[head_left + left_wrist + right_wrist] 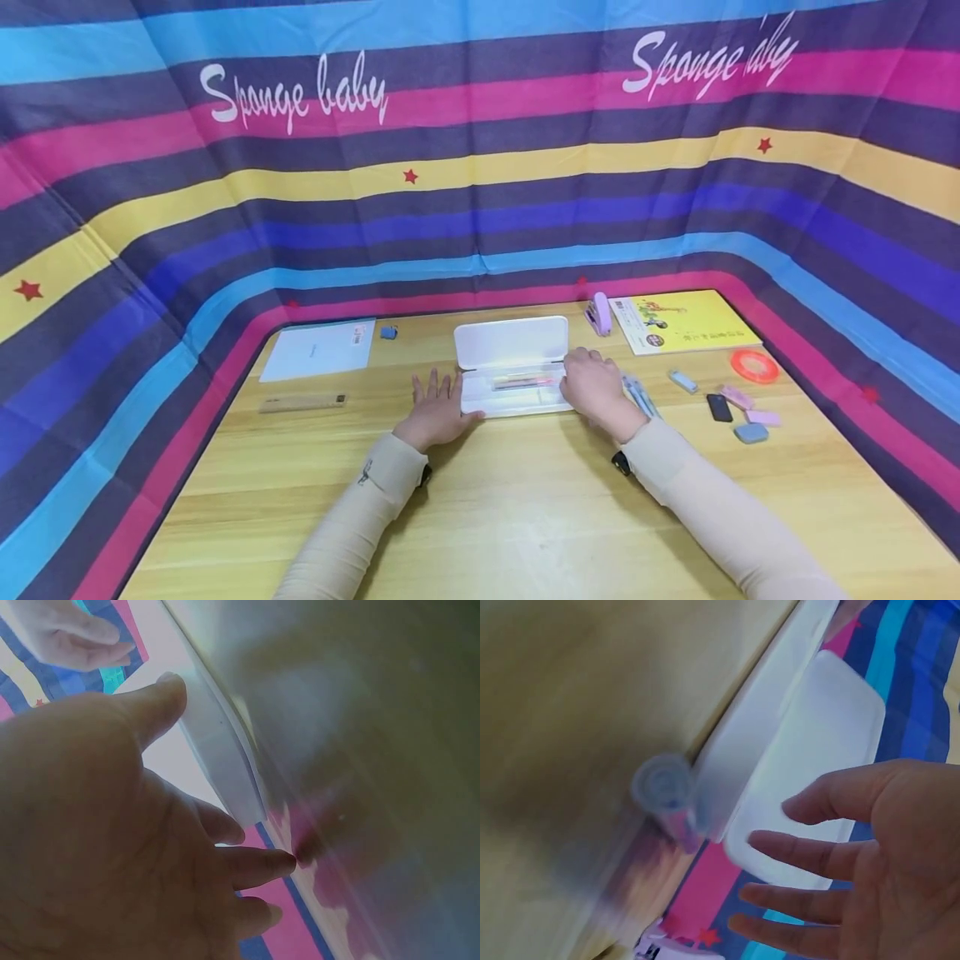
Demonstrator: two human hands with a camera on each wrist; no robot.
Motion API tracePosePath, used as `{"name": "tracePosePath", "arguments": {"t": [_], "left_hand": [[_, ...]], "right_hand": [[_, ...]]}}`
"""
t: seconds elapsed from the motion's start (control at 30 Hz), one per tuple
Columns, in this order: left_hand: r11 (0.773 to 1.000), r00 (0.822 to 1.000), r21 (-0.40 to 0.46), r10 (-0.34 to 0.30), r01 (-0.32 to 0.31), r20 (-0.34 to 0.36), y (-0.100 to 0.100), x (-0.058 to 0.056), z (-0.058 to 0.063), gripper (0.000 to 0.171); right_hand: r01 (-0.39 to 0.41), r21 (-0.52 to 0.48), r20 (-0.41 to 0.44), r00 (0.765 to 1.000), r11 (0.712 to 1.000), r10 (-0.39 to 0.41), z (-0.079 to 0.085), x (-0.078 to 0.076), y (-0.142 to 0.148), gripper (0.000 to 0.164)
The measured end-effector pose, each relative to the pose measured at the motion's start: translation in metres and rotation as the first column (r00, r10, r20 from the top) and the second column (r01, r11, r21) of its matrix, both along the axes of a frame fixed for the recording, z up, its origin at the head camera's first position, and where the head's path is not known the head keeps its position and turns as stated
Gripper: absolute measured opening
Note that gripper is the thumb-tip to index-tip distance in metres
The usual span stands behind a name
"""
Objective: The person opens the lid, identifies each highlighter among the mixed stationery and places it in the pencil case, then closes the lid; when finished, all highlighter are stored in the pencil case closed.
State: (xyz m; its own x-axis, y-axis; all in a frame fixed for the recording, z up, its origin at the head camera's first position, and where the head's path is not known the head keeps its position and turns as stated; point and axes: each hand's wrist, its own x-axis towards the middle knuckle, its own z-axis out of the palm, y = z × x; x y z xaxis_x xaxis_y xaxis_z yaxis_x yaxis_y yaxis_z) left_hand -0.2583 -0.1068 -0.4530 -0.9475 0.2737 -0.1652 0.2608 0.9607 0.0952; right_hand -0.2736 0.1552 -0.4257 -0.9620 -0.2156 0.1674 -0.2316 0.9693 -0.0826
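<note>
A white pencil case (512, 343) lies on the table with its lid raised toward the back. Inside it are a few slim pens (523, 382). My left hand (438, 412) is at the case's left end, fingers spread and thumb along the front corner. In the left wrist view that thumb lies by the case's side wall (225, 750). My right hand (597, 387) is over the right end of the case. In the right wrist view its fingers are loosely extended, with nothing between them. Clear-barrelled pens (640, 396) lie just right of that hand.
At the left are a wooden ruler (303, 403), a white booklet (318, 350) and a small blue sharpener-like item (388, 332). A purple stapler (598, 314), yellow book (686, 321), orange tape ring (754, 367) and several erasers (752, 432) are at the right. Striped cloth (480, 217) surrounds the table.
</note>
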Motion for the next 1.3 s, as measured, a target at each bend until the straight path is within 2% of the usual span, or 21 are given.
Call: {"name": "tracePosePath", "arguments": {"t": [0.17,0.3,0.47,0.9,1.3], "left_hand": [[1.000,1.000,-0.001,0.001,-0.001,-0.002,0.001,0.003,0.000,0.086],[1.000,1.000,0.007,0.001,-0.001,-0.009,0.001,0.005,0.002,0.086],[1.000,1.000,0.018,0.010,-0.010,-0.006,0.003,0.007,0.002,0.085],[1.000,1.000,0.030,0.004,-0.004,-0.008,0.004,0.013,0.000,0.086],[0.999,1.000,0.036,0.002,-0.001,-0.026,0.005,0.015,-0.001,0.087]], "right_hand": [[0.030,-0.005,0.110,0.993,1.000,-0.030,-0.004,-0.003,0.010,0.034],[0.027,0.009,0.153,0.988,1.000,-0.028,-0.005,-0.006,0.016,0.030],[0.021,0.036,0.163,0.986,0.999,-0.027,-0.005,-0.005,0.021,0.023],[0.032,0.048,0.172,0.984,0.998,-0.040,-0.015,-0.003,0.031,0.024],[0.065,0.056,0.165,0.984,0.996,-0.074,-0.010,0.000,0.031,0.031]]}}
